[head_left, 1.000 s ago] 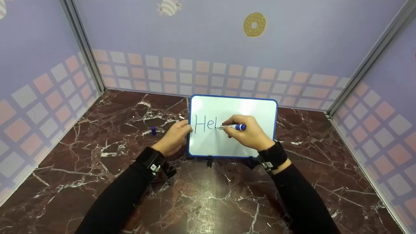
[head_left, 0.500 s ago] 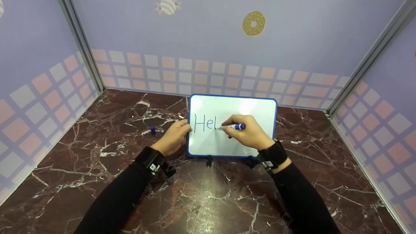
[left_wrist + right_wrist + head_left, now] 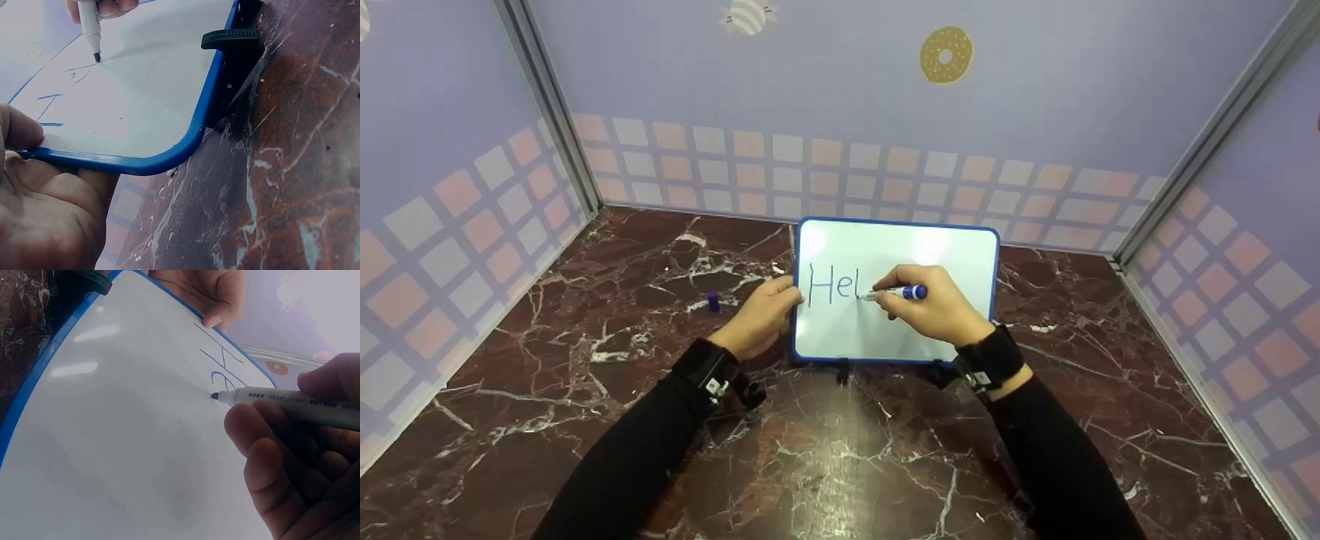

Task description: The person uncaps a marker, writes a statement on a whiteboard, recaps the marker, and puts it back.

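Note:
A whiteboard (image 3: 840,330) with a blue frame stands propped on black feet, bearing "Hel" in blue strokes at its left. My left hand (image 3: 761,315) grips its left edge, thumb on the front face and fingers behind, as the left wrist view shows. In my right hand (image 3: 934,304) a white whiteboard marker (image 3: 304,405) with a blue end is pinched between thumb and fingers. Its dark tip meets the board at the foot of the "l". A blue marker cap (image 3: 713,301) stands on the table left of my left hand.
The brown marbled table (image 3: 840,480) runs up to a lilac back wall (image 3: 840,90) with pink and white squares. Side walls close in left and right. A black foot (image 3: 233,39) juts out at the board's lower edge.
The stroke of the "l" has grown downward a little, with the marker tip moving along it. My left hand keeps its grip on the board's edge.

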`<state>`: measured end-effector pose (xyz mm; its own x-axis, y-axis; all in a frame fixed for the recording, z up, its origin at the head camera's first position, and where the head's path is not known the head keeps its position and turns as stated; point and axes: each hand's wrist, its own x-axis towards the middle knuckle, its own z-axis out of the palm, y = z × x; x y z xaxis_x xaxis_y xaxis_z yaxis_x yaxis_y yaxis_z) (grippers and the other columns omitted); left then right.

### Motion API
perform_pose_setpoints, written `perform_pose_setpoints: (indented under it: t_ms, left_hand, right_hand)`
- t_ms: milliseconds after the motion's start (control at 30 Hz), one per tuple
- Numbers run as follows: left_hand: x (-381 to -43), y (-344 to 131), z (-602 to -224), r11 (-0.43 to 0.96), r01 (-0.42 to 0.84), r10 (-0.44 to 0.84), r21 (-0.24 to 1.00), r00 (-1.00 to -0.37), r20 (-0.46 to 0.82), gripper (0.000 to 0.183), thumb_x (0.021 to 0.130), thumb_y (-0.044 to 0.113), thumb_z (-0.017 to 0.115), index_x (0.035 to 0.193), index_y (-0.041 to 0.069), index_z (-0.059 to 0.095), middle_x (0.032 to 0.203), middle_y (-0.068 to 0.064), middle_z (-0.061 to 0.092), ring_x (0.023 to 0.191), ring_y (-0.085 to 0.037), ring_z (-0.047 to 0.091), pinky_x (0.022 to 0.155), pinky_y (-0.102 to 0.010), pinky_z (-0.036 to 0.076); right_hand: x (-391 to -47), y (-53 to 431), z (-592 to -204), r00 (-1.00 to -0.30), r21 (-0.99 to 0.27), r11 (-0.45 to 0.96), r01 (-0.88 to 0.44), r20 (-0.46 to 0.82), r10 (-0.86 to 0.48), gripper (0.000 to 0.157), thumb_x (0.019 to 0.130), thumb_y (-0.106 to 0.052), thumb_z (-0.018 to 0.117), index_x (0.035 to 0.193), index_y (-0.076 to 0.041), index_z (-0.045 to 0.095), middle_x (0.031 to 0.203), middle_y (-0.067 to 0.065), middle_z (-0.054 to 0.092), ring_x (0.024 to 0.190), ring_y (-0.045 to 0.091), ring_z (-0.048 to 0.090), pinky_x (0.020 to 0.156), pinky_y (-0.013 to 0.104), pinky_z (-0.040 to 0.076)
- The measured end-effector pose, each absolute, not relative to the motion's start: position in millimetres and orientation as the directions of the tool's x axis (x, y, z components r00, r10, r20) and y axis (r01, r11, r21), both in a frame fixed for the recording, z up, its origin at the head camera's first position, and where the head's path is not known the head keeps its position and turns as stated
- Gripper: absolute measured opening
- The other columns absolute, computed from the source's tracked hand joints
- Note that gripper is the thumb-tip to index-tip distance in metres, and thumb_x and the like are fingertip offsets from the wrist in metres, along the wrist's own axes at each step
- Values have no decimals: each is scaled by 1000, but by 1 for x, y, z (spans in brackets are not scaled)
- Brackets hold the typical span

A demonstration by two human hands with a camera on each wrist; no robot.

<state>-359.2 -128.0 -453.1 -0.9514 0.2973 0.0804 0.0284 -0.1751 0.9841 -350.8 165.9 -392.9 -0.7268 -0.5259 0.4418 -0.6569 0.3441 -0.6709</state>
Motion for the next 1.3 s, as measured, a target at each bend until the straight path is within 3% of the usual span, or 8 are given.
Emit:
perform_pose_setpoints:
  t_ms: [333,667,1300]
  left_hand:
    - [-360,-126,-453,-201,28,285,979,-955,85,36,99,-2,46,129,-12,64,124,-23,77,99,-28,78,83,-41,70]
    - [-360,-126,-453,-203,31,278,979,-956,88,35,99,-2,46,128,-12,64,122,-24,77,99,-28,78,83,-41,70]
    - [-358,-127,-451,-184,37,275,982,-957,87,34,100,-2,46,127,-10,65,121,-22,78,97,-26,78,81,-37,69]
  right_hand:
    - [-350,169,-389,-730,-703,296,-646,456,-509,12,104,-9,75,110,-3,83,88,5,78,73,23,75,63,27,61]
    - [-355,176,-389,-734,-691,296,-659,506,-453,12,104,-7,75,111,0,82,89,15,80,73,27,75,65,24,60]
    - [-356,175,-391,-710,-662,278,-696,577,-403,15,104,-4,74,116,2,81,92,10,81,77,20,76,64,22,55]
